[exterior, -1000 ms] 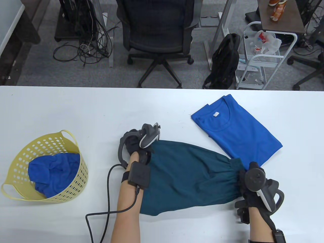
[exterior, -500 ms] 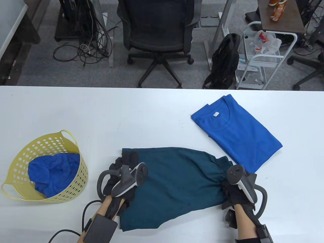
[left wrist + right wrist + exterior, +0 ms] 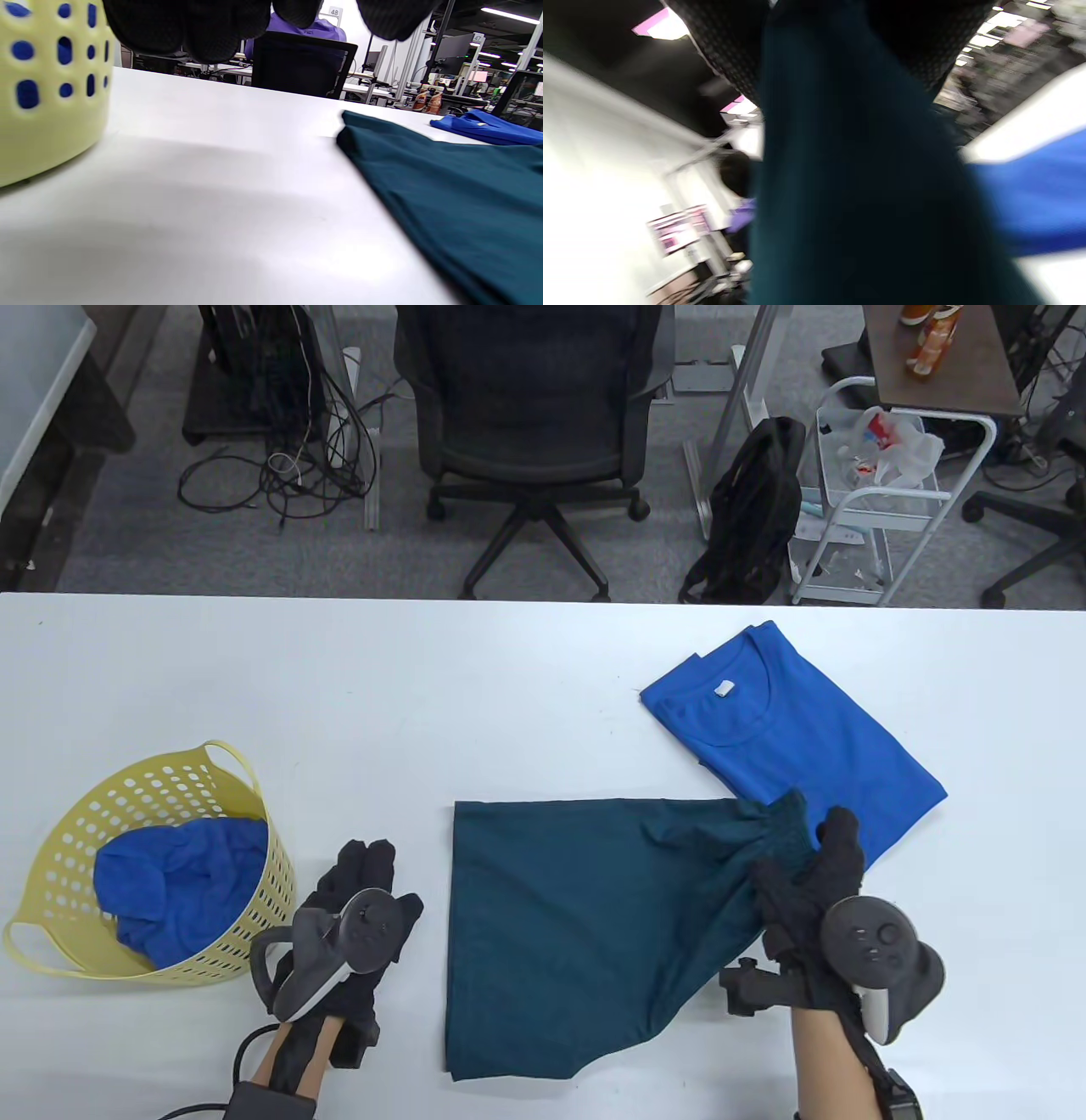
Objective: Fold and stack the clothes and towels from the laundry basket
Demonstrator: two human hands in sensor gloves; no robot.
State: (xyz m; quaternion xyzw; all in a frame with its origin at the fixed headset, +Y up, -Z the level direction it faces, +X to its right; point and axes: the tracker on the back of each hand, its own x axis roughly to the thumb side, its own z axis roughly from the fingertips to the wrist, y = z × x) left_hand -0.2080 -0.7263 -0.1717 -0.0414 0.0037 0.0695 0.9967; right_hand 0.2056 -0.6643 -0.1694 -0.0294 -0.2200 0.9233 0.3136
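Right hand point(image 3: 806, 891): teal garment point(image 3: 560, 925) gripped at gathered end; fingers partly hidden.
Left hand point(image 3: 361, 899): held flat, nothing grasped.

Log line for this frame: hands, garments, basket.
left hand: free, beside basket | right hand: grips teal shorts waistband, lifted | blue shirt: folded | basket: blue cloth inside

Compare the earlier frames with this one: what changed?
The left hand let go of the teal garment and drew back toward the basket. The right hand kept its grip, lifting the gathered end toward the blue shirt. Basket and shirt stayed put.
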